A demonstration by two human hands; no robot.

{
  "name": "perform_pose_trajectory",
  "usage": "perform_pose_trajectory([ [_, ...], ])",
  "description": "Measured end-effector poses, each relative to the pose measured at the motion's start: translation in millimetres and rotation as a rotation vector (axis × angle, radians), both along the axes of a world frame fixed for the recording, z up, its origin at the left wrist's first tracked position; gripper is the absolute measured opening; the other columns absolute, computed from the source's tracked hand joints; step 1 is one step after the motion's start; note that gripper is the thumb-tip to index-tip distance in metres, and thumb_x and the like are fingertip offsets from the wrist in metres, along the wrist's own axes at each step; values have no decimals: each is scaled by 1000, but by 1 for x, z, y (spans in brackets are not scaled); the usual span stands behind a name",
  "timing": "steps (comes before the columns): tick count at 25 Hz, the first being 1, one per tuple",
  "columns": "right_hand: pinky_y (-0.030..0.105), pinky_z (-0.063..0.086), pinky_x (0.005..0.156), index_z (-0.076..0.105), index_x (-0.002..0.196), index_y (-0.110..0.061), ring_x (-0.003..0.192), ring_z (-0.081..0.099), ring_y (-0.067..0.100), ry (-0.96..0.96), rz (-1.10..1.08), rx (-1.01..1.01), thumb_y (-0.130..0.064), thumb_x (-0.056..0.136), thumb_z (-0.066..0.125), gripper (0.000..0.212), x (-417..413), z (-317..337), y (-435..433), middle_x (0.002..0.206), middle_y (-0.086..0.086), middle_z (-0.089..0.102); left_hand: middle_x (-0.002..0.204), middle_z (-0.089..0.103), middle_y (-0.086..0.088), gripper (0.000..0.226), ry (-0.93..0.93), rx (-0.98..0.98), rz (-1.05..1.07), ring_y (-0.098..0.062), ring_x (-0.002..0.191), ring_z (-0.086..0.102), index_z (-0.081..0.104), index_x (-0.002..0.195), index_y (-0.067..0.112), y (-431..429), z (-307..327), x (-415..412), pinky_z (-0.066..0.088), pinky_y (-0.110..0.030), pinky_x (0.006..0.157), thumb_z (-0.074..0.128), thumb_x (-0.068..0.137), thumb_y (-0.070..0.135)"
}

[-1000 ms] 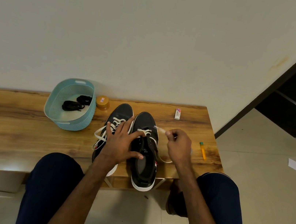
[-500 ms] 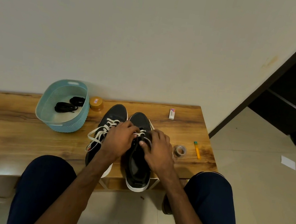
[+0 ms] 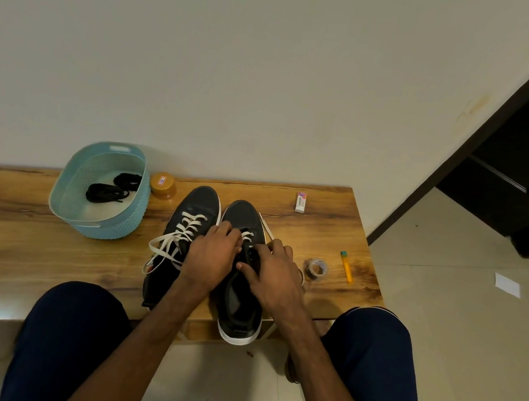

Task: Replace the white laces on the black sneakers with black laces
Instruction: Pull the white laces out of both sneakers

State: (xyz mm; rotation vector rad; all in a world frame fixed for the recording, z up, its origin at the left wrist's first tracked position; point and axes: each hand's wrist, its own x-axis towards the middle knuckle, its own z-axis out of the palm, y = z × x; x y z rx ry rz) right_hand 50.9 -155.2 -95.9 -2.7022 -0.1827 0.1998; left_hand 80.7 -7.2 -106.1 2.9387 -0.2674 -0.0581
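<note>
Two black sneakers stand side by side on the wooden table (image 3: 11, 231), toes toward the wall. The left sneaker (image 3: 195, 207) keeps its white lace (image 3: 168, 241), with loose ends trailing to the left. Both my hands are on the right sneaker (image 3: 243, 217). My left hand (image 3: 210, 257) has its fingers curled at the white lacing (image 3: 247, 235) over the tongue. My right hand (image 3: 271, 270) pinches at the same spot from the right. A white lace end (image 3: 266, 228) lies beside the toe. Two black laces (image 3: 110, 191) lie in the blue basket (image 3: 94, 226).
An orange-lidded jar (image 3: 162, 185) stands between the basket and the shoes. A white eraser (image 3: 300, 202), a tape roll (image 3: 316, 268) and a yellow marker (image 3: 346, 267) lie on the table's right part. My knees flank the table's front edge. A dark doorway opens at right.
My right hand came in from the right, where it held a lace end up, and joined the left hand on the right sneaker's lacing. The tape roll became visible.
</note>
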Motion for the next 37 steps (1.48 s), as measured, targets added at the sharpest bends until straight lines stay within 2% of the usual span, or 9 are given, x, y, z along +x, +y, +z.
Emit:
perform_pose_trajectory([
  [4, 33, 44, 81, 56, 128, -22, 109, 57, 21, 42, -26, 101, -46, 97, 54, 39, -1, 0, -1, 117, 1, 59, 122, 53, 2, 25, -32, -41, 23, -17, 109, 54, 53, 124, 23, -2, 0, -1, 51, -34, 85, 48, 101, 31],
  [8, 34, 47, 82, 56, 129, -23, 106, 59, 20, 47, -14, 104, -46, 98, 53, 39, -1, 0, -2, 117, 0, 59, 116, 58, 3, 20, -22, -137, 89, -16, 98, 61, 56, 118, 24, -5, 3, -1, 52, -32, 78, 51, 100, 28],
  [12, 36, 49, 84, 55, 131, -23, 106, 59, 21, 53, -18, 103, -46, 98, 52, 40, -2, 1, -3, 118, 1, 59, 115, 57, 1, 20, -61, -57, 98, -17, 103, 56, 58, 117, 21, -5, 2, -2, 51, -33, 82, 49, 100, 29],
  [18, 38, 50, 87, 58, 130, -22, 109, 60, 24, 93, -31, 87, -49, 98, 51, 42, -1, 1, -6, 118, 3, 61, 110, 58, -2, 14, -139, -467, 380, -17, 95, 57, 63, 104, 17, 14, 7, 8, 43, -31, 71, 50, 100, 18],
  [22, 38, 51, 86, 59, 129, -21, 105, 61, 24, 104, -32, 85, -51, 97, 51, 43, -1, 0, -6, 116, 3, 61, 127, 58, 1, 28, -94, -215, 11, -19, 113, 55, 59, 126, 22, 11, 12, 5, 49, -39, 88, 49, 101, 25],
  [25, 39, 51, 85, 59, 128, -23, 104, 61, 23, 104, -27, 94, -49, 98, 51, 41, -2, 2, -4, 115, 3, 61, 119, 61, 6, 24, -13, -56, 30, -15, 107, 56, 60, 121, 28, 3, 11, 1, 49, -34, 86, 48, 101, 33],
  [29, 39, 51, 86, 58, 130, -23, 105, 60, 24, 113, -24, 82, -50, 99, 50, 42, -2, 3, -6, 116, 3, 60, 111, 61, 2, 18, -108, -64, 118, -17, 104, 53, 64, 112, 22, 12, 14, 1, 47, -32, 78, 55, 97, 20],
  [33, 41, 52, 87, 59, 129, -23, 105, 61, 23, 144, -26, 93, -53, 97, 51, 45, 0, 2, -5, 115, 2, 61, 103, 65, -5, 10, -168, -438, 453, -20, 92, 57, 65, 99, 15, 36, 22, 6, 41, -32, 70, 55, 96, 14],
  [37, 41, 52, 86, 60, 128, -22, 105, 61, 24, 147, -37, 84, -54, 96, 52, 46, 0, 1, -3, 116, 3, 61, 125, 58, -2, 24, -157, -241, 97, -22, 108, 56, 63, 119, 16, 20, 19, -1, 52, -37, 80, 55, 97, 19],
])
